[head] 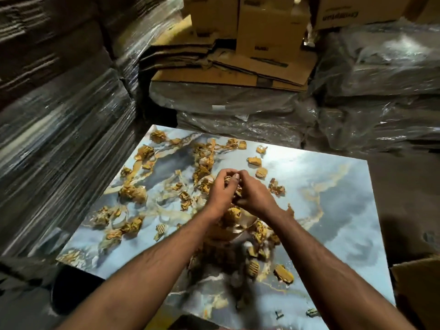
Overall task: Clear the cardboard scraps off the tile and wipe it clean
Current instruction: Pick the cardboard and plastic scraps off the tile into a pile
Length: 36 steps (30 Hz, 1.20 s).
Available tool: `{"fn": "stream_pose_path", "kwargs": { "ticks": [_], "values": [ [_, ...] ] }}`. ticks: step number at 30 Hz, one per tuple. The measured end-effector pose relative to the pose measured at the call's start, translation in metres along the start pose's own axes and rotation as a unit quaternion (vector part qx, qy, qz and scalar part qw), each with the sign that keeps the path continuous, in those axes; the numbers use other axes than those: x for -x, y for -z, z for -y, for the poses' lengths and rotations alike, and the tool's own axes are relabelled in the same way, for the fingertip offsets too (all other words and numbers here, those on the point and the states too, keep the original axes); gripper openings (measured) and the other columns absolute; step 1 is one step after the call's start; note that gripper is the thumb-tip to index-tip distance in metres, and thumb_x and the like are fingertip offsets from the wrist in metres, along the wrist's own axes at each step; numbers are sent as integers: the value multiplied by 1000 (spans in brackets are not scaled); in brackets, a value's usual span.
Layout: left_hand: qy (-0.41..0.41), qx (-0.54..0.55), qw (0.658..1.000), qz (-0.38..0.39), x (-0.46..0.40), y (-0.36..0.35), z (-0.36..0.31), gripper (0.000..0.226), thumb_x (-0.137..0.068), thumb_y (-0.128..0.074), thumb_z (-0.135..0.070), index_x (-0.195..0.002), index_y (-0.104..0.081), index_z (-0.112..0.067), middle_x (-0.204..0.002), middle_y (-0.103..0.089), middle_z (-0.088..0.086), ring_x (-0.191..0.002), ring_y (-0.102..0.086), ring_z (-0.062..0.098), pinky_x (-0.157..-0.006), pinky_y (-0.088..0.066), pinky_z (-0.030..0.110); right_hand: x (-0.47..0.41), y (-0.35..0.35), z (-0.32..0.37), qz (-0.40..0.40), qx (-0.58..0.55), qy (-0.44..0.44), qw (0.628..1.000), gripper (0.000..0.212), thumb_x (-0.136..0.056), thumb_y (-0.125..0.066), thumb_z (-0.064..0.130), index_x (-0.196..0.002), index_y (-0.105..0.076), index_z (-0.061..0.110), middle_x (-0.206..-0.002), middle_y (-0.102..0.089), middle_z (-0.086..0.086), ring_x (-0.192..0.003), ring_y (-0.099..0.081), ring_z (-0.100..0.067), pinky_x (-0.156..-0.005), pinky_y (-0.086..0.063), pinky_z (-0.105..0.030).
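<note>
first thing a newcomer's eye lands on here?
The two hands, left hand and right hand, meet mid-frame, fingers curled around a bunch of cardboard scraps. Below them lies a glossy blue marbled tile, littered with more crumpled scraps, thickest on its left half. Flattened cardboard boxes are stacked behind it.

Crumpled scraps [132, 193] (golden-brown) littering tile [333, 186]

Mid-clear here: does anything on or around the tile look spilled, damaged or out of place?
Yes. Crumpled cardboard scraps are strewn over most of the glossy marbled tile, thickest at its left and middle. Both hands, left hand and right hand, are bunched on a scrap at the centre. No cracks show on the tile.
</note>
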<state>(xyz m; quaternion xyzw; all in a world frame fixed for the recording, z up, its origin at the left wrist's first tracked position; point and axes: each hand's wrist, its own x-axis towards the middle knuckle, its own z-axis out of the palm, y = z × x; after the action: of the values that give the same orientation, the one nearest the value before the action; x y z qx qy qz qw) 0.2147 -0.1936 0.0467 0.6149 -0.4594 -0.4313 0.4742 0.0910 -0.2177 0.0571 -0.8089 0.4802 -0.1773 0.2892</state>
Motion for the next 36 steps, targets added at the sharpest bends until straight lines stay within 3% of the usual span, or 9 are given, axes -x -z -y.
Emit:
{"fn": "stream_pose_path", "kwargs": {
  "ticks": [5, 10, 12, 15, 18, 23, 27, 32, 36],
  "values": [
    [-6, -96, 995, 23, -10, 42, 50, 21, -98, -48, -38, -115, -56, -29, -116, -63, -2, -105, -63, 15, -88, -54, 38, -14, -54, 15, 25, 109, -25, 993, 83, -73, -80, 34, -140, -34, 20, -123, -52, -10, -107, -53, -27, -83, -52, -42],
    [-37, -137, 985, 94, -8, 70, 72, 32, -98, -54, -26, -130, -53, -20, -128, -59, -2, -117, -56, 13, -94, -47, 26, -9, -81, 17, 39, 163, -55, 984, 82, -76, -71, 45, -143, -29, 25, -134, -43, -7, -121, -43, -27, -101, -40, -46],
    [-51, -176, 975, 123, -8, 78, 81, 39, -97, -54, -35, -134, -53, -20, -133, -57, 0, -121, -53, 14, -99, -46, 31, -4, -87, 17, 38, 169, -58, 983, 81, -76, -69, 46, -144, -30, 24, -140, -40, -7, -130, -36, -27, -109, -33, -48],
    [-84, -280, 943, 158, -11, 88, 91, 64, -92, -41, -57, -146, -43, -22, -152, -41, 3, -144, -28, 21, -117, -26, 46, 0, -94, 17, 52, 172, -70, 981, 86, -77, -61, 50, -149, -25, 20, -151, -30, -8, -147, -14, -32, -118, -18, -55],
    [-123, -374, 892, 224, -12, 96, 93, 79, -88, -31, -64, -155, -22, -23, -162, -17, -1, -150, -4, 19, -121, -3, 44, 4, -99, 15, 45, 153, -80, 984, 88, -75, -46, 56, -151, -22, 19, -155, -25, -9, -149, -8, -32, -116, -15, -59],
    [-142, -423, 860, 248, -15, 101, 95, 76, -91, -31, -59, -156, -11, -24, -164, -7, 0, -151, 1, 19, -122, 0, 44, 11, -103, 16, 24, 108, -63, 992, 89, -75, -43, 62, -150, -14, 23, -158, -16, -14, -148, -12, -32, -118, -14, -59],
    [-150, -442, 854, 229, -16, 101, 101, 64, -99, -47, -36, -154, -22, -17, -163, -13, 3, -150, -6, 20, -122, -7, 44, 13, -102, 28, 8, 67, -53, 996, 89, -77, -44, 58, -154, -15, 21, -162, -17, -9, -151, -6, -29, -118, -8, -54],
    [-152, -425, 871, 192, -14, 102, 106, 62, -97, -52, -36, -151, -31, -14, -160, -25, 6, -148, -16, 24, -120, -17, 44, 12, -98, 42, -66, 1, -89, 994, 65, -86, -50, 20, -149, -36, 7, -160, -25, -11, -149, -17, -24, -122, -18, -49],
    [-125, -415, 887, 155, -11, 100, 94, 66, -94, -58, -35, -151, -30, -15, -157, -29, 8, -145, -21, 27, -119, -22, 44, 13, -94, 43, -65, 44, -90, 993, 74, -83, -70, 3, -150, -38, 12, -161, -25, -7, -146, -26, -22, -121, -21, -36]
  ]
}}
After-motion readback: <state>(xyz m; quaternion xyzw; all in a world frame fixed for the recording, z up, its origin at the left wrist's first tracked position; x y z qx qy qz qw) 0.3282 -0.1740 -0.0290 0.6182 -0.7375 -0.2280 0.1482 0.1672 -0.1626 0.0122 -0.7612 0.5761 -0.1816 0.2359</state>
